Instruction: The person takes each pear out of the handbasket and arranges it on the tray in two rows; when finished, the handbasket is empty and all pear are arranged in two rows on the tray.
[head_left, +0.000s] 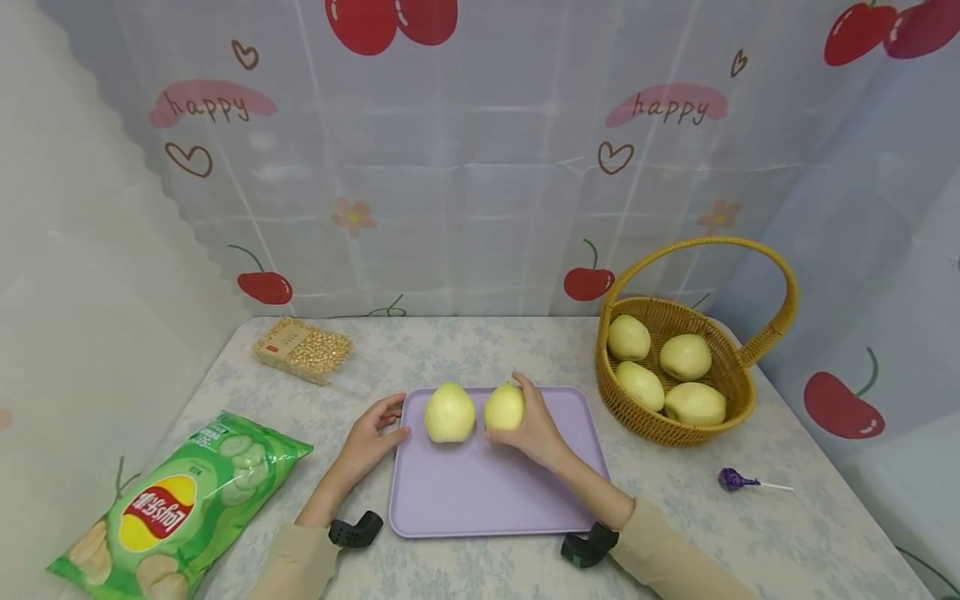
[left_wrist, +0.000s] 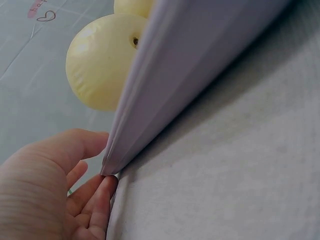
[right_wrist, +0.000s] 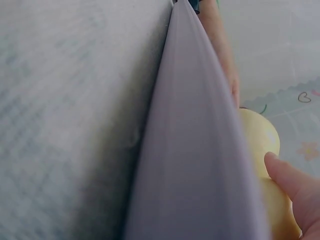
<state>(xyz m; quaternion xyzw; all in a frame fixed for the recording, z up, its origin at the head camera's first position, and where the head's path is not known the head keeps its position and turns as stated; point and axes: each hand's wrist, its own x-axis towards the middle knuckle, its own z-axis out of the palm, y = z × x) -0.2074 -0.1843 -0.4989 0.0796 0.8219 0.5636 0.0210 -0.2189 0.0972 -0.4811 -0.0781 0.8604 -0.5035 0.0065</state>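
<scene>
A pale yellow pear (head_left: pixel 449 413) stands on the left part of the lilac tray (head_left: pixel 480 492). A second pear (head_left: pixel 504 408) sits to its right, gripped by my right hand (head_left: pixel 534 429) with the thumb on the near side and the fingers around the far side. In the right wrist view the thumb (right_wrist: pixel 282 172) presses against the pears' side, partly hidden by the tray wall. My left hand (head_left: pixel 371 437) pinches the tray's left edge near the far corner. The left wrist view has its thumb (left_wrist: pixel 87 145) at the rim and curled fingertips just below.
A wicker basket (head_left: pixel 611 387) with a tall handle and several pears stands right of the tray. In front of it lies a purple lollipop (head_left: pixel 731 479). A green chip bag (head_left: pixel 187 508) and a packet of yellow kernels (head_left: pixel 303 350) lie at left. A printed curtain (head_left: pixel 480 167) hangs behind.
</scene>
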